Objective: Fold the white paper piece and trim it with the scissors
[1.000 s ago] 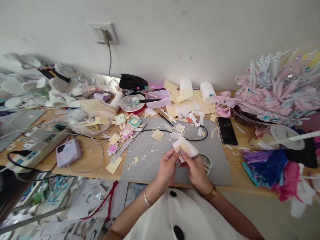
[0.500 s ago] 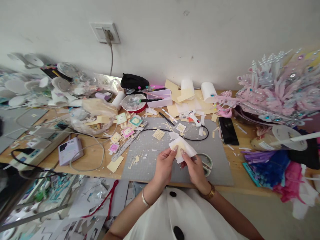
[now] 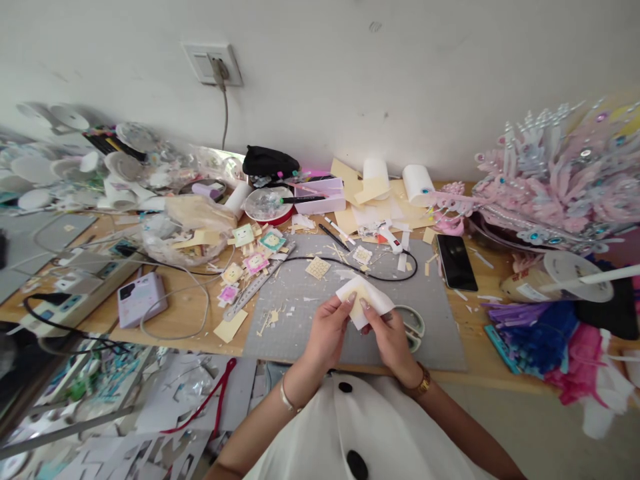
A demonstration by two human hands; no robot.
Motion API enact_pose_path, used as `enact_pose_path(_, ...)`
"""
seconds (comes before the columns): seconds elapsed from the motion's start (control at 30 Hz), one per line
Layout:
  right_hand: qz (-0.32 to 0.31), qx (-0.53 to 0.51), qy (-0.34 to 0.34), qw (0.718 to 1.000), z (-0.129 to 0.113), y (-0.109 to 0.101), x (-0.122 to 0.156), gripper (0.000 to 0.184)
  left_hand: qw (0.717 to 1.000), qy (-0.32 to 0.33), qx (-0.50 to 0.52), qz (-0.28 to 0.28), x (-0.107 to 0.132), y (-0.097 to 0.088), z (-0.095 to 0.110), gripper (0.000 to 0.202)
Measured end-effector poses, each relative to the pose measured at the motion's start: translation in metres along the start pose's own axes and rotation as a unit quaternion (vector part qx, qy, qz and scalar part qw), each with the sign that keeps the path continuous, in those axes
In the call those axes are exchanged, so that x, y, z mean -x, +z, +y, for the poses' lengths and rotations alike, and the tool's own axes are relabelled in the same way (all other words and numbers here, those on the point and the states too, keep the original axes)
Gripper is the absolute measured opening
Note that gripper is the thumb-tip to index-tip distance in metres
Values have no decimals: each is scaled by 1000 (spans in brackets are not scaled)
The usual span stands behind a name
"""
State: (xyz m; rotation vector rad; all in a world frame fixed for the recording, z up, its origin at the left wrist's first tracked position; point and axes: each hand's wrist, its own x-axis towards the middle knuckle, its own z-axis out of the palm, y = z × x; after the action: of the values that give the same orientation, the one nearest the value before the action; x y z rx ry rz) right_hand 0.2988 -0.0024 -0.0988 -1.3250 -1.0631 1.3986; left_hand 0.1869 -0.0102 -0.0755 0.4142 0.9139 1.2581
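Observation:
Both of my hands hold one small piece of white and cream paper (image 3: 364,298) just above the grey cutting mat (image 3: 300,313). My left hand (image 3: 327,328) pinches its left side with thumb and fingertips. My right hand (image 3: 391,335) grips its lower right part, fingers curled round it. A tape roll (image 3: 414,323) lies on the mat beside my right hand. Small cream lattice squares (image 3: 317,268) and paper scraps lie on the mat beyond the paper.
A metal ruler (image 3: 257,284) and little coloured squares (image 3: 253,263) lie left of the mat. A black phone (image 3: 454,262), a glue gun with black cord (image 3: 390,238), a purple device (image 3: 139,299), a power strip (image 3: 70,300), a pink headdress (image 3: 555,183) and paper rolls (image 3: 417,183) crowd the wooden table.
The paper piece has been turned slightly in my fingers and my hands have shifted a little. Nothing on the table has moved.

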Motion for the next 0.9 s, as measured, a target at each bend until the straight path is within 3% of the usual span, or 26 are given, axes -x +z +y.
enact_pose_path(0.77, 13, 15, -4, 1000, -2, -1, 0, 40, 999, 37, -27, -17, 3, 1, -1, 27)
enact_pose_path(0.9, 15, 28, -3, 999, -4, -2, 0, 41, 995, 39, -89, -13, -1, -6, -2, 32)
